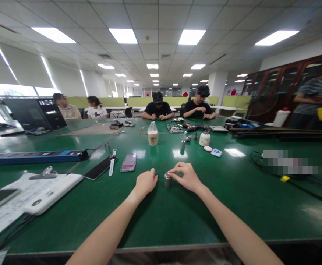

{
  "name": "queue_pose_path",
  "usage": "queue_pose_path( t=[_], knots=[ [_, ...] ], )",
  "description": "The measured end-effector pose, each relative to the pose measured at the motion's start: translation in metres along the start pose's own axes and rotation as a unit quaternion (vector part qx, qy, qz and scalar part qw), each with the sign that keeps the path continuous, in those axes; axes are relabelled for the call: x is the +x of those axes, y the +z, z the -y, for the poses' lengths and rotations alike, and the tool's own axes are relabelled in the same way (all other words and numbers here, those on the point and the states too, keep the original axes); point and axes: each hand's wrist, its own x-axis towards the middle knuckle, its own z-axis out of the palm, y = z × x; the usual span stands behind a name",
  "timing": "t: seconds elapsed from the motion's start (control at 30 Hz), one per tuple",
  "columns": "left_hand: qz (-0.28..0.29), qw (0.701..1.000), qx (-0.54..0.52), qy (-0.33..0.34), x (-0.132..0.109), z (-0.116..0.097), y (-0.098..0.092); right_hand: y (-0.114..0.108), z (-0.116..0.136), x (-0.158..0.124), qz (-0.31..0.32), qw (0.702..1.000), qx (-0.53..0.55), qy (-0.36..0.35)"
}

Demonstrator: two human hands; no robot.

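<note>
A small grey metal cylinder [167,180] with a narrower top stands upright on the green table. My right hand [186,176] reaches it from the right, thumb and forefinger closed at its top, the other fingers bent above. Left of the cylinder and apart from it, my left hand [146,182] rests on the table with its fingers curled in. The inside of that hand is hidden. Farther off stands a second metal cylinder [183,146], near a white jar [204,138], a pink round piece [208,149] and a small blue-and-white case [216,152].
A clear plastic cup [152,136] stands ahead. On the left lie a white-strapped watch [111,165], a black phone [98,169], a clipboard [0,217], a white power bank-like block [54,193] and a blue power strip [36,157]. Cables [296,186] lie right. Several people sit beyond.
</note>
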Motion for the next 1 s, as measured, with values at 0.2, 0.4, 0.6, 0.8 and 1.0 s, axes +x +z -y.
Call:
queue_pose_path(
  t=[0.2,0.4,0.6,0.8,1.0],
  knots=[
    [-0.002,1.0,-0.001,-0.001,0.001,0.0,0.001,0.005,0.0,0.0,-0.019,0.999,0.01,0.042],
    [0.005,1.0,-0.006,-0.008,0.001,0.0,0.0,0.011,0.003,-0.001,-0.002,0.999,-0.002,0.052],
    [0.015,1.0,-0.008,-0.009,0.0,-0.001,-0.001,0.005,-0.012,0.004,-0.06,0.995,0.028,0.07],
    [0.014,1.0,-0.007,-0.009,0.001,0.0,0.0,0.009,-0.042,-0.005,0.051,0.995,-0.034,0.081],
    [0.014,1.0,-0.005,-0.006,0.0,-0.001,-0.002,0.008,-0.049,-0.007,0.091,0.992,-0.042,0.07]
  ],
)
